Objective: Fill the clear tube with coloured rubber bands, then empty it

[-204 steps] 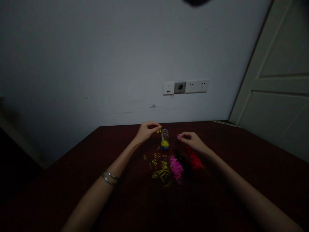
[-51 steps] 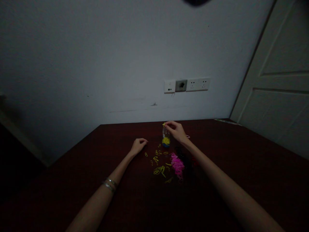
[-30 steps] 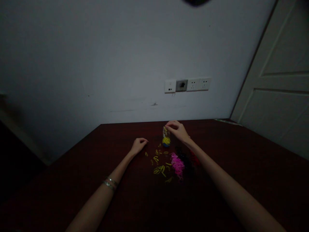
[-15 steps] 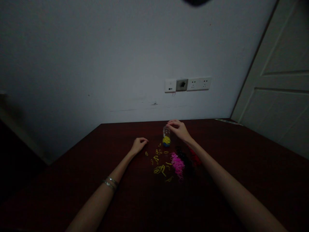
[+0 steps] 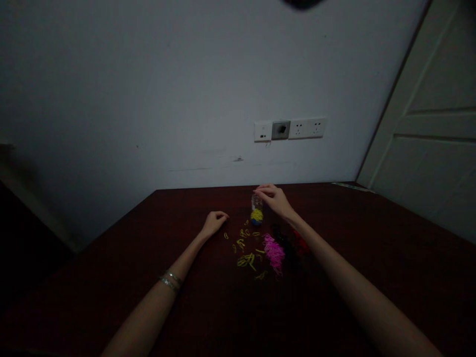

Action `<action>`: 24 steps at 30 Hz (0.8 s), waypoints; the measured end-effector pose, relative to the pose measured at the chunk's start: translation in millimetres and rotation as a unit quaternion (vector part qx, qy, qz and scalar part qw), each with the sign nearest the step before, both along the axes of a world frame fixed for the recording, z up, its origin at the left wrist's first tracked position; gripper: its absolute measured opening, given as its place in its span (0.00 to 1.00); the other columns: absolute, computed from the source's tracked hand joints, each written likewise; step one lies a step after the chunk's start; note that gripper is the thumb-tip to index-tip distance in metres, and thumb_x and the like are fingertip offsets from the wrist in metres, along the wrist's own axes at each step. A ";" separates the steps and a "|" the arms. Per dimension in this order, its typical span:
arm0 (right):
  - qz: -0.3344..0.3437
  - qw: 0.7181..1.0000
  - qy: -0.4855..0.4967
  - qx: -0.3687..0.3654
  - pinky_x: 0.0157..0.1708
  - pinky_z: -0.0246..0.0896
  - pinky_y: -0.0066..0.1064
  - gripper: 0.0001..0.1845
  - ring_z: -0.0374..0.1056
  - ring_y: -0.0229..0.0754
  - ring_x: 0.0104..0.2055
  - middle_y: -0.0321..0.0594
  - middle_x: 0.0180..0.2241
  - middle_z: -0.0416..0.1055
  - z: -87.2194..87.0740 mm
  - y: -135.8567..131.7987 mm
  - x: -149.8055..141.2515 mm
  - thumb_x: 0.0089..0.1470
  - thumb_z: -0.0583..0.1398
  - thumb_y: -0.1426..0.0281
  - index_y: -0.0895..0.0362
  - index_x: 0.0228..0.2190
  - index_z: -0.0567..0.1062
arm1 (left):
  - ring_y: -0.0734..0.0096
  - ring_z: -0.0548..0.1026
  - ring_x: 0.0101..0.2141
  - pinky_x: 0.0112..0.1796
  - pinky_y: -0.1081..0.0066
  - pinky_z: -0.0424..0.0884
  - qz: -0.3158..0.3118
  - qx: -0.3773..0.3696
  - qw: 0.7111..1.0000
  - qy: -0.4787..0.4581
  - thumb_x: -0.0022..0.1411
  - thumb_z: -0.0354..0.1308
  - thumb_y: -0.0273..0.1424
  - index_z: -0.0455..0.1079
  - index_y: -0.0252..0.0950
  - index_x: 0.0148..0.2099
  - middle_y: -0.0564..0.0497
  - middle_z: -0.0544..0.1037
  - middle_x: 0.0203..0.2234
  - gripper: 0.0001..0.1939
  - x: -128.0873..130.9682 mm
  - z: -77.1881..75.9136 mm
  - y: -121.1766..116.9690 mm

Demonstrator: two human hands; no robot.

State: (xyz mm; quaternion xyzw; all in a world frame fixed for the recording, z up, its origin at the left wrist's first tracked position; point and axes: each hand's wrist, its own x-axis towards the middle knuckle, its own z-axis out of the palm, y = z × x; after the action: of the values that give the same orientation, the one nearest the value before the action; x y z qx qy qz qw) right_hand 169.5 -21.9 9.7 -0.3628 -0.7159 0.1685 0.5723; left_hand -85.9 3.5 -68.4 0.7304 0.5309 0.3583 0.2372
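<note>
A clear jar point(image 5: 256, 210) stands upright on the dark red table, with yellow rubber bands above a blue layer inside. Over its mouth is my right hand point(image 5: 273, 197), thumb and fingers pinched together; anything between the fingertips is too small to make out. My left hand point(image 5: 214, 223) rests on the table left of the jar, its fingertips pressed together, and what they hold, if anything, cannot be seen. Loose yellow rubber bands point(image 5: 246, 260) lie scattered in front of the jar. Beside them is a heap of pink rubber bands point(image 5: 274, 254).
A black heap point(image 5: 286, 243) and a red heap point(image 5: 301, 243) lie right of the pink one, the red partly behind my right forearm. The table point(image 5: 208, 307) meets a wall with sockets point(image 5: 307, 128). A panelled door point(image 5: 427, 148) stands at the right.
My right hand's fingertips have shifted slightly left over the jar's mouth. The left hand and the rubber bands stay where they were.
</note>
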 end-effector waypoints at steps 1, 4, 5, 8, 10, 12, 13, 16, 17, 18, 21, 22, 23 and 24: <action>-0.003 1.000 -0.003 -0.001 0.39 0.61 0.34 0.11 0.66 0.41 0.38 0.43 0.34 0.71 0.3 0.0 -0.1 0.49 0.59 0.64 0.56 0.28 0.78 | 0.66 0.74 0.36 0.41 0.69 0.67 -0.001 0.000 1.000 0.000 0.51 0.51 0.30 0.75 0.32 0.33 0.48 0.78 0.31 0.12 0.0 0.0 0.0; -0.010 1.000 -0.012 -0.011 0.41 0.60 0.34 0.11 0.66 0.41 0.39 0.42 0.35 0.71 1.6 -1.0 -0.4 0.50 0.58 0.64 0.56 0.28 0.79 | 0.66 0.74 0.35 0.41 0.69 0.67 -0.001 -0.002 1.000 -0.002 0.51 0.51 0.30 0.75 0.32 0.33 0.48 0.78 0.30 0.12 0.4 0.4 -0.6; -0.011 1.000 -0.014 -0.016 0.41 0.60 0.34 0.11 0.66 0.41 0.39 0.42 0.35 0.71 1.9 -1.5 -0.3 0.50 0.58 0.64 0.56 0.28 0.79 | 0.66 0.75 0.35 0.40 0.69 0.67 0.000 -0.003 1.000 -0.003 0.51 0.51 0.30 0.75 0.32 0.32 0.48 0.78 0.30 0.12 0.5 0.5 -0.8; -0.010 0.999 -0.012 -0.028 0.41 0.60 0.33 0.12 0.66 0.41 0.40 0.43 0.36 0.71 2.2 -2.3 0.1 0.50 0.57 0.64 0.56 0.28 0.79 | 0.66 0.75 0.34 0.40 0.68 0.68 0.002 -0.003 1.000 -0.003 0.51 0.51 0.31 0.75 0.32 0.32 0.48 0.78 0.29 0.12 0.6 1.0 -1.6; -0.010 1.000 -0.010 -0.027 0.41 0.60 0.33 0.12 0.66 0.41 0.40 0.43 0.36 0.71 2.8 -2.5 0.9 0.50 0.57 0.64 0.57 0.28 0.78 | 0.66 0.74 0.34 0.40 0.68 0.68 0.001 0.002 1.000 -0.001 0.52 0.51 0.31 0.75 0.32 0.32 0.49 0.78 0.29 0.12 0.9 2.6 -3.2; -0.016 1.000 -0.007 -0.016 0.42 0.60 0.33 0.12 0.66 0.41 0.40 0.43 0.35 0.71 5.4 -3.0 1.9 0.50 0.57 0.64 0.57 0.28 0.78 | 0.67 0.74 0.34 0.40 0.68 0.68 -0.005 0.014 1.000 0.004 0.53 0.51 0.31 0.74 0.32 0.33 0.49 0.78 0.29 0.12 3.1 6.0 -7.1; -0.020 1.000 -0.003 -0.008 0.42 0.60 0.33 0.11 0.66 0.41 0.40 0.42 0.35 0.71 7.8 -3.7 2.5 0.50 0.58 0.64 0.57 0.28 0.78 | 0.67 0.74 0.35 0.40 0.68 0.67 -0.011 0.026 1.000 0.009 0.53 0.51 0.31 0.74 0.32 0.33 0.49 0.78 0.30 0.12 5.2 8.4 -10.0; -0.025 0.999 0.015 0.018 0.42 0.60 0.33 0.11 0.66 0.40 0.39 0.42 0.34 0.71 19.5 -8.6 4.1 0.49 0.58 0.64 0.57 0.28 0.78 | 0.67 0.73 0.37 0.42 0.68 0.66 -0.056 0.087 0.993 0.054 0.55 0.52 0.31 0.74 0.33 0.36 0.47 0.77 0.34 0.11 16.7 16.7 -22.3; -0.023 0.999 0.021 0.025 0.42 0.60 0.33 0.11 0.66 0.40 0.39 0.42 0.34 0.71 24.3 -11.2 4.8 0.49 0.58 0.64 0.57 0.27 0.77 | 0.67 0.72 0.38 0.43 0.68 0.65 -0.083 0.108 0.988 0.078 0.56 0.52 0.32 0.74 0.33 0.37 0.47 0.76 0.35 0.11 21.9 19.0 -27.2; -0.019 0.999 0.026 0.029 0.41 0.60 0.33 0.11 0.67 0.40 0.39 0.42 0.34 0.71 29.0 -14.1 5.5 0.49 0.58 0.64 0.57 0.28 0.77 | 0.67 0.71 0.39 0.43 0.68 0.65 -0.111 0.125 0.980 0.104 0.56 0.52 0.32 0.73 0.34 0.38 0.47 0.76 0.36 0.12 27.4 20.8 -32.1; -0.009 0.999 0.027 0.032 0.39 0.61 0.32 0.10 0.67 0.40 0.38 0.42 0.35 0.71 39.8 -24.1 8.8 0.50 0.58 0.64 0.57 0.28 0.77 | 0.67 0.69 0.42 0.45 0.67 0.64 -0.190 0.148 0.956 0.167 0.57 0.53 0.34 0.71 0.35 0.44 0.46 0.74 0.40 0.14 43.1 23.1 -45.7; -0.007 0.999 0.022 0.032 0.39 0.61 0.32 0.10 0.67 0.40 0.38 0.42 0.34 0.71 41.5 -27.5 10.3 0.50 0.58 0.64 0.56 0.28 0.77 | 0.66 0.69 0.44 0.46 0.67 0.63 -0.208 0.150 0.950 0.181 0.58 0.52 0.35 0.70 0.35 0.46 0.46 0.73 0.42 0.15 47.2 23.1 -49.3; -0.006 0.999 0.014 0.032 0.40 0.61 0.33 0.10 0.67 0.40 0.39 0.42 0.34 0.71 42.1 -30.9 12.0 0.50 0.58 0.64 0.56 0.28 0.77 | 0.66 0.68 0.45 0.47 0.67 0.63 -0.222 0.150 0.944 0.192 0.58 0.52 0.35 0.69 0.35 0.48 0.45 0.73 0.43 0.17 50.5 22.9 -52.3; -0.003 1.000 0.002 0.029 0.40 0.61 0.33 0.10 0.67 0.40 0.39 0.42 0.34 0.71 41.7 -34.5 13.7 0.50 0.58 0.64 0.56 0.28 0.77 | 0.66 0.68 0.45 0.47 0.66 0.62 -0.232 0.150 0.940 0.199 0.59 0.52 0.36 0.68 0.35 0.49 0.45 0.72 0.45 0.18 52.9 22.8 -54.8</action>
State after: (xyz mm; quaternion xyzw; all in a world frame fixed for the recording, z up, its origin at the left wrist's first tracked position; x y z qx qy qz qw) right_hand 183.2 -56.4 51.4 -0.3481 -0.7179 0.1465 0.5848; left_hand -33.0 -51.2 -45.6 0.9168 0.3232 0.2161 0.0911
